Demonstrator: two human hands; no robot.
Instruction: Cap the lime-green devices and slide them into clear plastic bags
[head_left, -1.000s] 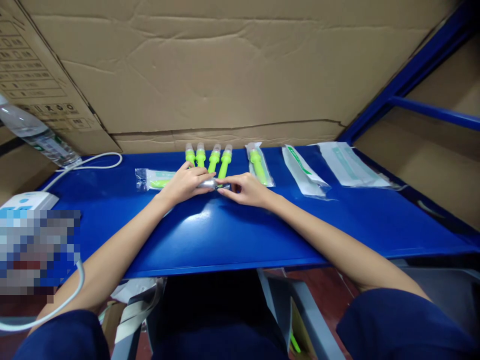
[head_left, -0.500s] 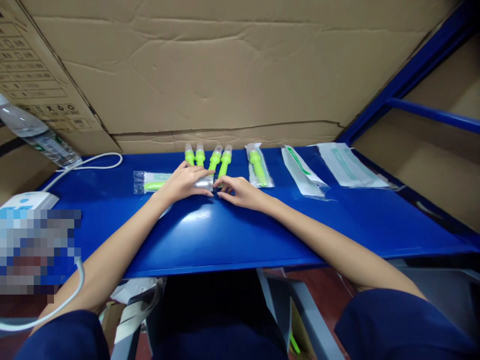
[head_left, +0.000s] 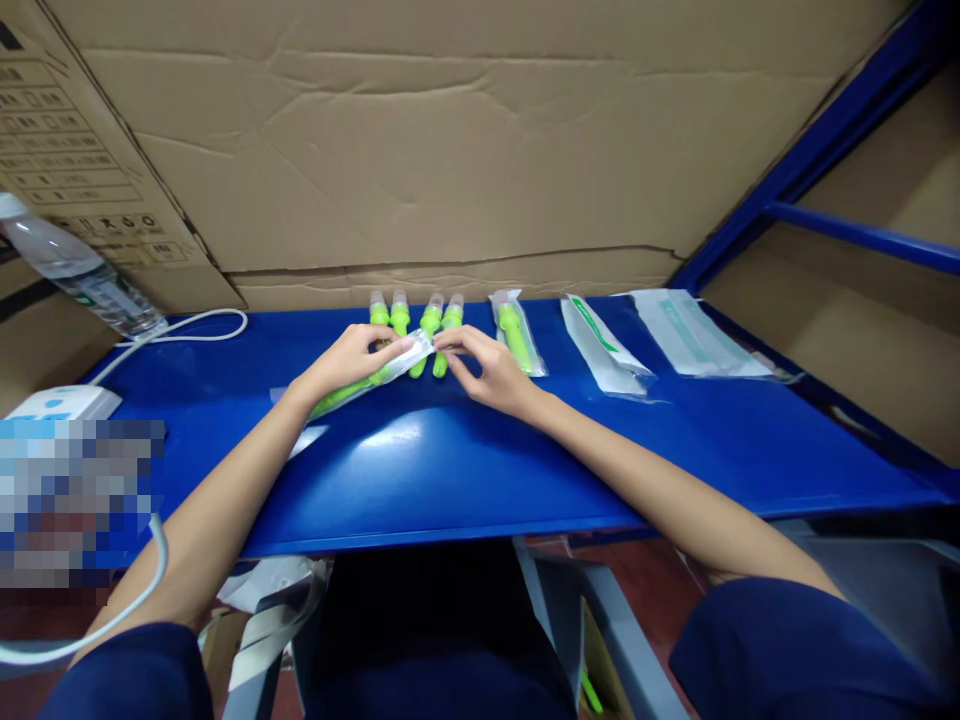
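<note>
My left hand [head_left: 356,357] is closed on a clear plastic bag [head_left: 405,360] that holds a bright green, tube-like item with a translucent cap. The bag is tilted, its far end up towards the right. My right hand [head_left: 491,370] pinches the bag's right-hand end between thumb and fingers. Just behind my hands, several unbagged green capped tubes [head_left: 431,318] lie on the blue table [head_left: 465,470]. To their right rests another green tube in a clear bag [head_left: 517,335]. A small white scrap [head_left: 307,440] lies beside my left forearm.
Two flat white bags with green print, a narrow one [head_left: 604,345] and a wide one [head_left: 697,335], lie at the right. A water bottle [head_left: 82,275], a white power strip [head_left: 67,403] and a cable stand at the left. A cardboard wall [head_left: 420,160] rises behind.
The bagged green tube has gone from lying level to tilted, its right end raised. My right hand has moved up and now grips that end.
</note>
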